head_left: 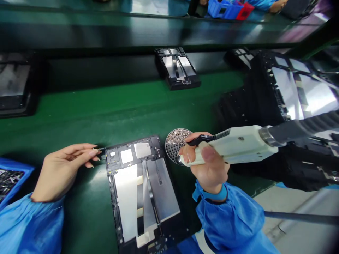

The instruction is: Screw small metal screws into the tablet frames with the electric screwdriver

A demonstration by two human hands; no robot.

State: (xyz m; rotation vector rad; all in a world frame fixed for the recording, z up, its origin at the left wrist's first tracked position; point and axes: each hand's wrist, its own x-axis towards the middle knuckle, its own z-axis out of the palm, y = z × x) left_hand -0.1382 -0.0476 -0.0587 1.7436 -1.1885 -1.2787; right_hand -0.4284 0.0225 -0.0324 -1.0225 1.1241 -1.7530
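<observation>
An opened tablet (166, 187), with its silver inner plates and dark flat cables showing, lies on the green bench in front of me. At its upper left corner my left hand (70, 164) pinches a small thin part (100, 149) between thumb and fingers; its exact kind is too small to tell. My right hand (205, 155) is wrapped round a pale electric screwdriver (243, 144) with a black lever. The screwdriver's front end is at a round dish (176, 139) of tiny screws, beside the tablet; its tip cannot be made out clearly.
A blue bin (16, 165) of small dark parts stands at the left edge. Stacked tablets (304, 88) rise close on the right, under the screwdriver's hose (307, 127). Another tablet stack (176, 67) sits farther back. Across the bench are a blue basket (219, 8) and a co-worker's hand (278, 6).
</observation>
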